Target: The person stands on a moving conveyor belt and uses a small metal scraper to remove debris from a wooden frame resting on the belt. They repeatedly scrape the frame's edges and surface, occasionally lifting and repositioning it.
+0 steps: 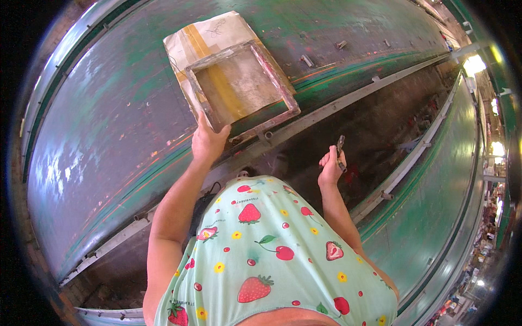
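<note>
Gripping the near corner of the wooden frame [242,89] over the paper-wrapped piece [204,38] by the table's [109,119] near edge, the left hand [208,142] probably needed square, steady placement, while the right hand [330,167] clutched a narrow tool [340,149].

Long green paint-worn table [109,125], cardboard sheet [209,35] flat on it, wooden screen frame [242,89] atop cardboard

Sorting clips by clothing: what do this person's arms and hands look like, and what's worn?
Both forearms are bare, with no sleeves, gloves, watch or rings showing on the left hand or right hand. The top is mint green, printed with strawberries, cherries and small yellow flowers.
</note>
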{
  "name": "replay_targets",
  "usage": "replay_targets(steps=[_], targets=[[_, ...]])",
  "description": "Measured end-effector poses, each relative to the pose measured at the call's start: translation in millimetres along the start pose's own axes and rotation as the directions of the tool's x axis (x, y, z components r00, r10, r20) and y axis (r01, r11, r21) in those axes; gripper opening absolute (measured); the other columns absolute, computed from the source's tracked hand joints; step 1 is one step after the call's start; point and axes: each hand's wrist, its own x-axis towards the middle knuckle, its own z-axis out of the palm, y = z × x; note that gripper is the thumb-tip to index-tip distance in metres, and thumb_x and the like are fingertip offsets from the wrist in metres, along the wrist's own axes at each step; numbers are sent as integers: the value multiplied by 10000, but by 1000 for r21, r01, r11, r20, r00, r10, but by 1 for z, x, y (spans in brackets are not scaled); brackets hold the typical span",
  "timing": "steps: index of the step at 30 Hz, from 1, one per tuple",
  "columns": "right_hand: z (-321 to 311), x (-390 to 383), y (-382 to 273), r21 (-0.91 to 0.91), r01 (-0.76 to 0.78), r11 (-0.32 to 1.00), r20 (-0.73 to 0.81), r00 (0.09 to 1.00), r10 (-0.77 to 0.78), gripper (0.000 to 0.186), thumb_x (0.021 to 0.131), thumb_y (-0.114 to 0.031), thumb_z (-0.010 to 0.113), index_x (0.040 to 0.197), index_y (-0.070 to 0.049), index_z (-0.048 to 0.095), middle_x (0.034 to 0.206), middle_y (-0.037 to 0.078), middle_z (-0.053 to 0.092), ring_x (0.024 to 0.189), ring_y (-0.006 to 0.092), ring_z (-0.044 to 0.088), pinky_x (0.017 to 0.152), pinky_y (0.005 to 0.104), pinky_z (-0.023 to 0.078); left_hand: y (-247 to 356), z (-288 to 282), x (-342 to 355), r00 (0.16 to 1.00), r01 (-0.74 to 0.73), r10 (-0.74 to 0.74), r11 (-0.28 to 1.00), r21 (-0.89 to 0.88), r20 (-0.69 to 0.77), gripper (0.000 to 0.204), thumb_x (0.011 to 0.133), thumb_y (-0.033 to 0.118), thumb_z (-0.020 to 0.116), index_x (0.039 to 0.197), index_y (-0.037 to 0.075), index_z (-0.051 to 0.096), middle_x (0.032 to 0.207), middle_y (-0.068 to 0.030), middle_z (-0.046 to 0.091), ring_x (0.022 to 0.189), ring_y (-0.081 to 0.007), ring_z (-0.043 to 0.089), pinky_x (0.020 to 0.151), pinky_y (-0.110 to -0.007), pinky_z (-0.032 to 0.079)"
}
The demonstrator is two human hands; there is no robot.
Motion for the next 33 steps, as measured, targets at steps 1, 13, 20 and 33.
replay_targets(steps=[1,13,20,33], targets=[[8,3,-7,36,26,999,20,999,-27,272,1134,-261,711,970,-154,522,678,-51,474,583,86,469,551,303,409,0,1,2,999,18,-20,997,69,38,1065,901,482,814,1712,-68,397,1188,-319,791,1178,-471,762,1026,-539,594],[84,-45,14,-361,185,914,648,755,103,236,1117,-241,717,992,-48,664,749,-37,593,673,75,533,600,331,448,16,-10,-5,979,158,-154,987,-19,131,962,924,465,769,1690,-33,468,1306,-359,757,1232,-501,740,1060,-553,585],[63,2,-10,-336,212,918,496,868,-19,180,1133,-196,704,1102,-19,718,822,-33,626,751,69,565,657,299,476,19,-5,-15,989,139,-139,990,2,55,905,979,471,758,1694,-1,467,1280,-357,768,1204,-521,748,1040,-580,590],[39,148,-78,-218,403,889,727,675,-127,662,1083,-89,691,1710,-30,487,874,54,707,786,151,709,747,326,594,31,4,-11,961,222,-277,805,-550,-17,465,993,180,803,1410,-14,732,773,-25,722,644,-107,646,596,-316,510]])
